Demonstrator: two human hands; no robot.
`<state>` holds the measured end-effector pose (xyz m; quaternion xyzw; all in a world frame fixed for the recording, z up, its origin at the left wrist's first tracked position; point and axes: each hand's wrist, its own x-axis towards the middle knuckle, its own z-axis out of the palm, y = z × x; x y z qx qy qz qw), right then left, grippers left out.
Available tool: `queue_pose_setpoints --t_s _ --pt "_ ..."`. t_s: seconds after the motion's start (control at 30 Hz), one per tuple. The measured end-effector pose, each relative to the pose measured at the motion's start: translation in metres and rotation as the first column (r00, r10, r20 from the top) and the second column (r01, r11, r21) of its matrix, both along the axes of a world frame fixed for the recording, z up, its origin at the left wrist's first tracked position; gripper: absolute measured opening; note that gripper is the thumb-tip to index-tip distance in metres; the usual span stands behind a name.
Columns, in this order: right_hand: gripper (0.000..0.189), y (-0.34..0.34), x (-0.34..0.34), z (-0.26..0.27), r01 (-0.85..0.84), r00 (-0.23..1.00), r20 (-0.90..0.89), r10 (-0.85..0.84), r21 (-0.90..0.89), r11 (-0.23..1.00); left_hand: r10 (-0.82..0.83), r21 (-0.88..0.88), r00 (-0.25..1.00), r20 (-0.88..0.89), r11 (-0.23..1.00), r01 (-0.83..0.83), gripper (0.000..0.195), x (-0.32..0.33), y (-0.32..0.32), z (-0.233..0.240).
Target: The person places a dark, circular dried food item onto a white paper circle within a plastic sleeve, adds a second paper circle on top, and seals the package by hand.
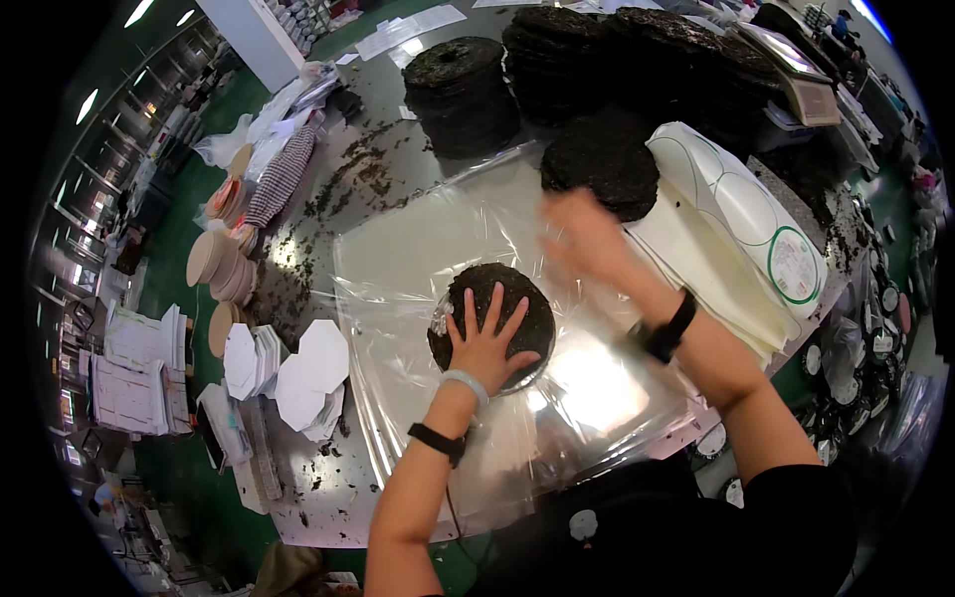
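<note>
My left hand [489, 336] lies flat with its fingers spread on a dark round cake of pressed dry seaweed or leaf [533, 302]. The cake rests on sheets of clear plastic film [403, 246] that cover the middle of the table. Up and to the right, my right hand [586, 231] is blurred by motion, and whether it holds anything cannot be told. Just beyond it is another dark round stack [600, 168], beside white and cream printed sheets [724, 261] with green circles.
Tall stacks of dark round sheets [462, 97] stand at the back. At left are white octagonal cards [313, 366], round cardboard discs [216, 261] and a checked cloth [283, 175]. Dark crumbs litter the metal tabletop [313, 477]. A device with a screen [791, 56] is at back right.
</note>
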<state>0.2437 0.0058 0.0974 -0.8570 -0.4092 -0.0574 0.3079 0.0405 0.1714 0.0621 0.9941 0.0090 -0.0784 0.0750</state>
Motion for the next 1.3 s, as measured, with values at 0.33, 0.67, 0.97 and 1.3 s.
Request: queue_pose_setpoints --t_s 0.33,0.67,0.97,1.3 --pt "0.032 -0.066 0.095 0.049 0.143 0.981 -0.167 -0.101 0.26 0.955 0.249 -0.699 0.88 0.405 0.705 0.122 0.043 0.007 0.037 0.011" --pt "0.053 -0.025 -0.07 -0.023 -0.706 0.682 0.142 0.718 -0.131 0.696 -0.089 -0.024 0.989 0.119 0.995 0.093 0.097 -0.007 0.005 0.008" --pt "0.036 -0.029 -0.049 -0.035 -0.39 0.843 -0.387 0.372 0.035 0.92 0.008 -0.365 0.99 0.138 0.93 0.043 0.05 -0.008 0.01 0.016" --pt "0.125 -0.084 -0.081 -0.029 -0.245 0.858 -0.367 0.36 0.323 0.914 0.343 -0.749 0.789 0.51 0.628 0.211 0.033 -0.111 -0.082 0.059"
